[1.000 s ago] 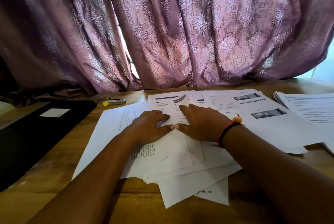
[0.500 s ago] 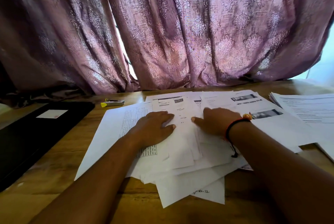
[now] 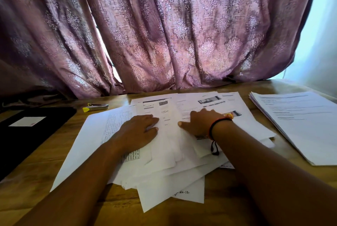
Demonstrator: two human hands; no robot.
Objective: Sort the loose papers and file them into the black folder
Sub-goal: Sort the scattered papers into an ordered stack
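Note:
A messy spread of loose white papers (image 3: pixel 164 171) covers the middle of the wooden table. My left hand (image 3: pixel 138 131) lies flat, palm down, on the left part of the spread. My right hand (image 3: pixel 198 122), with a black and orange band at the wrist, presses flat on sheets a little to the right; a narrow printed sheet shows between the two hands. Neither hand grips anything. The black folder (image 3: pixel 27 134) lies shut at the left edge with a white label on its cover, apart from both hands.
A neater stack of printed papers (image 3: pixel 300 123) sits at the right side of the table (image 3: pixel 54 189). A small stapler with a yellow tip (image 3: pixel 95 107) lies behind the spread. A mauve patterned curtain (image 3: pixel 164 34) hangs along the table's far edge.
My hands were touching at the thumbs; they have slid apart, the right one moving right across the sheets, which shifted slightly. The left hand has barely moved.

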